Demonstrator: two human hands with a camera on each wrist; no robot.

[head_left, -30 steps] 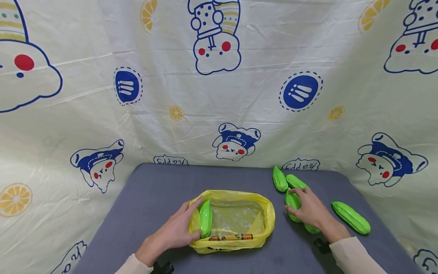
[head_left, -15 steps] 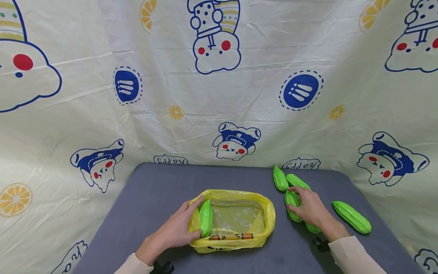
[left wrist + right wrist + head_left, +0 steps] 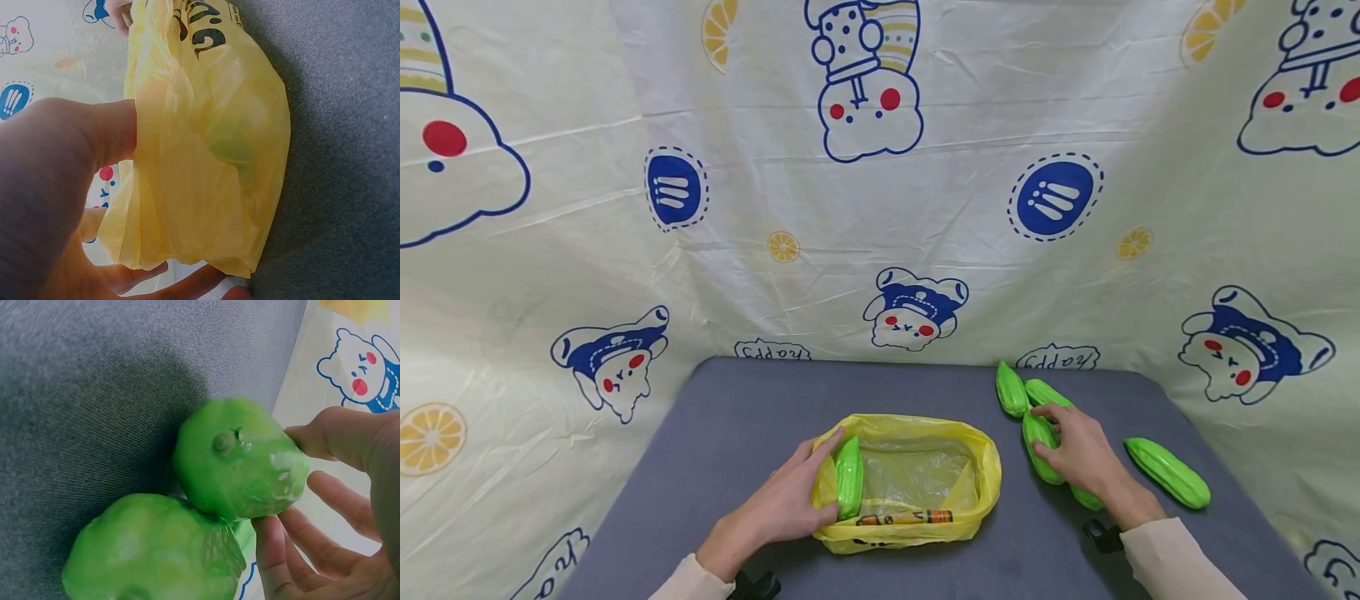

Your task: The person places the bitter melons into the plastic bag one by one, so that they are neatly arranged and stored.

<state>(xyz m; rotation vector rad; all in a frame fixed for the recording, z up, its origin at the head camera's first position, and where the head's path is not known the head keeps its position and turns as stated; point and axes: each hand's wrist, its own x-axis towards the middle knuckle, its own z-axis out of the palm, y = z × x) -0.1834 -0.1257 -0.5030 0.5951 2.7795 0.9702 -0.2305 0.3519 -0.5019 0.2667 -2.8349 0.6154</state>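
Observation:
My left hand [image 3: 786,500] holds the left end of a yellow plastic bag [image 3: 989,479], whose mouth is spread wide on the table. In the left wrist view the thumb hooks over the rim of the bag [image 3: 200,169], with the other fingers spread along its end. Inside the bag at the left lies a glossy green ridged gourd [image 3: 849,479]. To the bag's right, my right hand [image 3: 1084,450] pinches another green gourd [image 3: 240,465] between thumb and fingertips. A neighbouring gourd [image 3: 150,550] lies against it, partly under the hand in the head view.
Two more green gourds, a short one [image 3: 1011,390] and a longer one [image 3: 1047,393], lie just behind the right hand. Another gourd [image 3: 1167,472] rests apart at the right. A printed sheet [image 3: 902,208] hangs behind the grey table [image 3: 760,400].
The right thumb and fingers have shifted slightly on the gourd, which has barely moved. The left hand and the bag stay as they were.

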